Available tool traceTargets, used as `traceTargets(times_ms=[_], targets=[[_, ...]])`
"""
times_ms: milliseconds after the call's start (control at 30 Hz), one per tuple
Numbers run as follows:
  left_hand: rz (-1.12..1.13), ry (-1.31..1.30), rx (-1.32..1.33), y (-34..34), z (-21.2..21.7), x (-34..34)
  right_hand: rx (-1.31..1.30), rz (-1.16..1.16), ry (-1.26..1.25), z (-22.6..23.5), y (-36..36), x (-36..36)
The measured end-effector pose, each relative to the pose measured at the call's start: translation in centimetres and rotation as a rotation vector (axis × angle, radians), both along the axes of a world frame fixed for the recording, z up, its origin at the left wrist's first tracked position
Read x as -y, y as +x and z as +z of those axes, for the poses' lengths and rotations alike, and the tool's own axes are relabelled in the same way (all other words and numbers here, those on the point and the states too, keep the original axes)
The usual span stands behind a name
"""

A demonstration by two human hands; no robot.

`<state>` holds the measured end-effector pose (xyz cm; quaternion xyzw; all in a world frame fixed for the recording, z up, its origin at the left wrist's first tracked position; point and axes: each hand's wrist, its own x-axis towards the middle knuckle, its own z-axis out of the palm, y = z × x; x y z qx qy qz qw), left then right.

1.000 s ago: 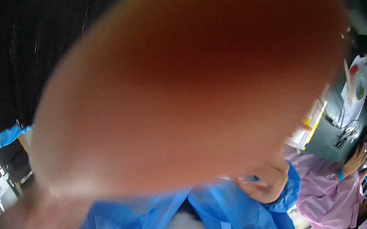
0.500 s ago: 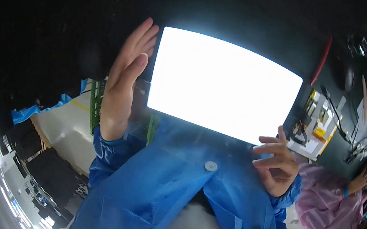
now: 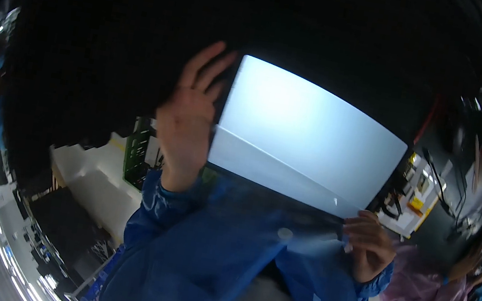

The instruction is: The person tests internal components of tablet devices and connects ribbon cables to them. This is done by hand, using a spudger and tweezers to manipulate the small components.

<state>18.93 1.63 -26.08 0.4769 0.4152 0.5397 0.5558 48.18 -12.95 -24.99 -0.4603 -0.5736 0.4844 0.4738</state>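
Note:
A glowing white rectangular panel lies in front of me, slightly tilted in the picture. Across its near part runs the straight edge of a thin clear film, which spreads past the panel's near edge toward my blue smock. My right hand has its fingers closed at the panel's near right corner and pinches the film there. Beside the panel's left edge, my left hand is raised with fingers apart, somewhat blurred; I see nothing held in it.
To the right are a tray-like board with yellow parts, a black cable and a red strip. A person in a pink smock sits at the right. A green crate stands beyond my left forearm.
The panel looks dimmer, and the film's edge now shows across it. My right fingers have closed at the corner. My left hand has turned and spread its fingers. The whole view has shifted.

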Motion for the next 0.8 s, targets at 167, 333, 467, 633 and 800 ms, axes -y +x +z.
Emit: traceTargets(times_ms=[167, 333, 467, 633, 800], targets=[[-0.175, -0.059, 0.209, -1.3, -1.1, -0.3, -0.411, 0.434, -0.012, 2.1, -1.7, -2.0], [-0.290, -0.133, 0.179, -2.3, -1.4, -1.3, -0.295, 0.459, 0.064, 2.3, -7.8, -2.5], [-0.247, -0.085, 0.024, -1.8, -1.5, -1.4, -0.316, 0.424, 0.066, 1.9, -9.2, -2.3], [-0.209, -0.037, -0.112, -1.3, -1.3, -1.3, -0.307, 0.376, 0.043, 2.0, -9.0, -2.0], [-0.151, -0.036, -0.202, -1.2, -1.7, -1.6, -0.268, 0.432, 0.019, 2.1, -7.7, -1.7]])
